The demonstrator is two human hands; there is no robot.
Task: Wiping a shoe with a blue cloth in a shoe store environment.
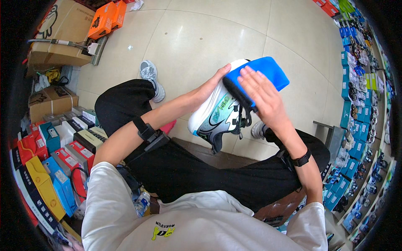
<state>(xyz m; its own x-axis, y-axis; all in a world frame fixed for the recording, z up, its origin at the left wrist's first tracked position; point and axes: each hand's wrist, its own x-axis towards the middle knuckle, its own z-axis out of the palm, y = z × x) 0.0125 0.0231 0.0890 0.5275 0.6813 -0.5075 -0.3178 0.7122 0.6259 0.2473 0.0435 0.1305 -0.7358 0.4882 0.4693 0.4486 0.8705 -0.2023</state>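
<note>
Left hand (205, 90) holds a running shoe (212, 119) along its sole (fingertips hidden); right hand (266, 100), fingers flat, presses a blue pad (274, 74) over the toe, apparently wiping; another stroke needs steady support.

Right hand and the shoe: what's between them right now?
A blue cloth with a dark edge: in the head view, the right hand lies flat over it, and it covers part of the shoe.
</note>
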